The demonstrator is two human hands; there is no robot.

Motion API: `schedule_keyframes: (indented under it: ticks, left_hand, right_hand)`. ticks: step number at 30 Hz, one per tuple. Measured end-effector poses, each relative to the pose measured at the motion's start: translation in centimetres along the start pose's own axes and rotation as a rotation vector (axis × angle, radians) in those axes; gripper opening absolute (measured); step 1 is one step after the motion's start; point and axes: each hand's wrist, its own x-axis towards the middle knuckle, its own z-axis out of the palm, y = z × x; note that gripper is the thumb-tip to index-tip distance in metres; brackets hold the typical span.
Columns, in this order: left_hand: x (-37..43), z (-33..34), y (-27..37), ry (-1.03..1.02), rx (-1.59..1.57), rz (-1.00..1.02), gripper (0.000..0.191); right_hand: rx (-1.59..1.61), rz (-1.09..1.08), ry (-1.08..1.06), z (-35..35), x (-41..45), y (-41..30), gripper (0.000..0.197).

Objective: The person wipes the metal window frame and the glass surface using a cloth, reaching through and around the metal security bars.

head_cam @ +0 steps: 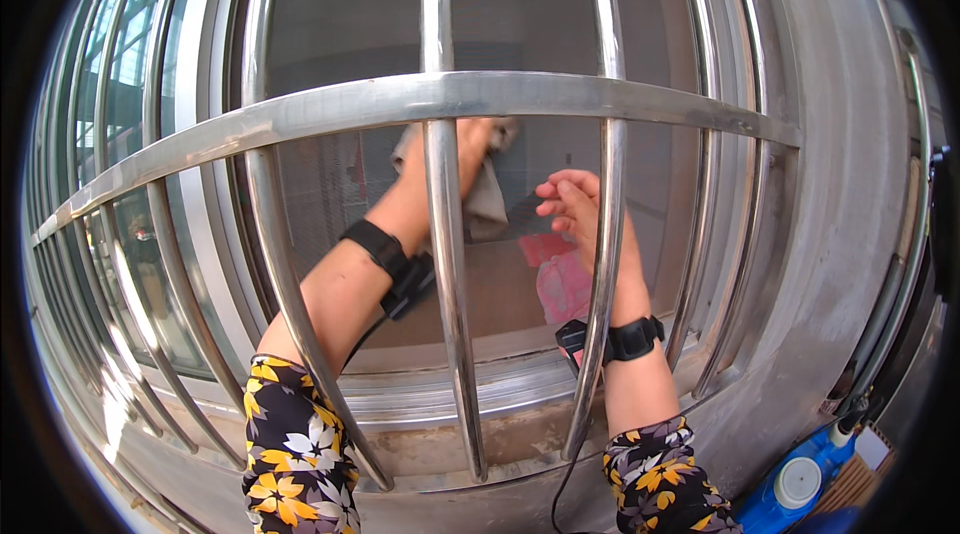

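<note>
My left hand (471, 151) reaches through the metal window bars and grips a grey cloth (486, 196) at the dark window screen (360, 31). The horizontal rail and one upright bar (446, 219) hide part of that hand, and it looks slightly blurred. Lower and to the right, my right hand (579, 208) is also behind the bars, with loosely bent fingers and nothing in them. Another upright bar (611, 196) crosses in front of its palm side. Both wrists wear black straps with small devices.
The horizontal metal rail (525, 95) spans the bars. Below the screen runs the window track (480, 399). Pink items (566, 286) show behind the screen. A sliding glass pane (127, 84) stands at left, a blue container with a white cap (799, 481) at lower right. A black cable (562, 474) hangs low.
</note>
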Motion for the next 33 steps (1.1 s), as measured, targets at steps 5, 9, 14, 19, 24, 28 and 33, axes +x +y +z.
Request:
schedule_keyframes:
  ticks: [5, 9, 14, 19, 24, 28, 33]
  left_hand:
    - [-5.1, 0.9, 5.1, -0.365, 0.152, 0.451, 0.031]
    - [-3.0, 0.6, 3.9, -0.314, 0.142, 0.372, 0.031]
    - [0.9, 0.1, 3.0, -0.141, 0.223, 0.269, 0.034]
    - [1.9, -0.4, 0.0, -0.263, 0.435, 0.052, 0.033]
    - [3.7, -2.7, -6.4, 0.161, 0.549, 0.177, 0.035]
    - [3.7, -2.4, -10.1, 0.301, 0.428, 0.151, 0.047]
    - [4.2, -3.3, -16.0, 0.296, -0.581, -0.069, 0.051]
  right_hand:
    - [-0.326, -0.317, -0.032, -1.6, -5.2, -5.6, 0.014]
    - [-0.237, -0.378, -0.044, -6.8, -7.9, -9.2, 0.014]
    - [-0.112, -0.242, 0.057, -13.9, -5.8, -7.8, 0.015]
    - [-0.371, -0.225, 0.133, -14.5, -5.1, -6.1, 0.017]
    - [0.014, -0.054, 0.198, -13.9, -0.2, -4.0, 0.018]
    - [-0.148, 0.093, 0.116, -13.0, 1.6, -4.1, 0.019]
    - [-0.163, 0.134, 0.003, -13.1, 2.0, -3.0, 0.018]
